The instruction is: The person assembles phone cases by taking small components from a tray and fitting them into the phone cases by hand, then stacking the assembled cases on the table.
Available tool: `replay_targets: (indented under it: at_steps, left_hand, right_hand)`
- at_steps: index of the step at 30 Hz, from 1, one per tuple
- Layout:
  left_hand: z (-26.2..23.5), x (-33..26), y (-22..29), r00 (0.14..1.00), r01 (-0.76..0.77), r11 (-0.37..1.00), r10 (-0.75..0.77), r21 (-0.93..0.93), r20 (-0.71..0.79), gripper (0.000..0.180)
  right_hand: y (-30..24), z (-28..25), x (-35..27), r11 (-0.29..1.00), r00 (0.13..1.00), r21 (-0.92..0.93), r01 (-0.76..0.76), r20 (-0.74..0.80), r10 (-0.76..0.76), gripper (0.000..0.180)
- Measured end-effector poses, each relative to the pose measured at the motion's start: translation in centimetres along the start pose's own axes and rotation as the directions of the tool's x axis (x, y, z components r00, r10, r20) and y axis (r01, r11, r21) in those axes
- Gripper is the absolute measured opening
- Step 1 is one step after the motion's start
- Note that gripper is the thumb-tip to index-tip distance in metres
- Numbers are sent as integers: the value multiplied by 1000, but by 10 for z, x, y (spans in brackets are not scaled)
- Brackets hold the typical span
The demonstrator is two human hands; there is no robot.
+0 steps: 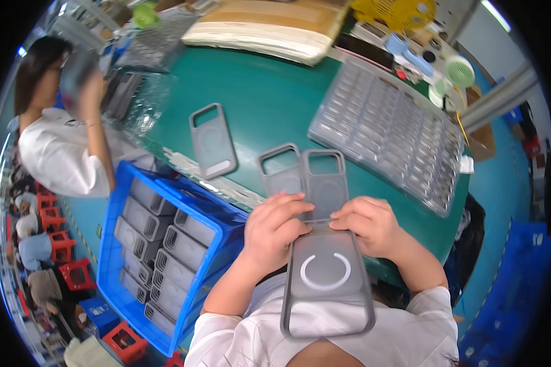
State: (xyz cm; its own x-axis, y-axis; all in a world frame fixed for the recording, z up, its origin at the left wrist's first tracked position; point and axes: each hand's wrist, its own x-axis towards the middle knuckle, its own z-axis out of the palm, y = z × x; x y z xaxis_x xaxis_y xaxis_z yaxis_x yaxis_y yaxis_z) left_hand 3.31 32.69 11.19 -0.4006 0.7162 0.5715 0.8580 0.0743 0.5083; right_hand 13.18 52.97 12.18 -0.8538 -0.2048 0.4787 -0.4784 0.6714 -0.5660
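Observation:
A grey translucent phone case (327, 275) with a white ring on its back lies close against my chest. My left hand (272, 229) has its fingers curled at the far left corner of this case. Across from it, my right hand (367, 226) pinches the far right corner. Just beyond my fingers, a second grey phone case (326, 191) lies on the green table, partly overlapping another phone case (281, 177) to its left. One more phone case (213, 144) rests apart, farther left, with a small pale strip near its lower end.
A blue crate (119, 244) packed with grey phone cases stands at the left. Stacked clear plastic trays (389, 128) lie at the table's right. Cardboard sheets (263, 30) sit at the back, near a yellow fan (398, 12). A co-worker (73, 147) sits at far left.

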Motion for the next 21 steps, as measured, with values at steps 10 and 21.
replay_targets:
  at_steps: [10, 21]
  left_hand:
    - [-8, 12, -8, 825, 452, 867, -495, -208, -271, 109]
    - [-50, 45, -129, 470, 795, 259, -834, 548, -287, 98]
  right_hand:
    - [-19, 45, 60, 978, 970, 37, -207, 136, 200, 31]
    - [-23, 9, 18, 981, 959, 120, -149, 258, 114, 29]
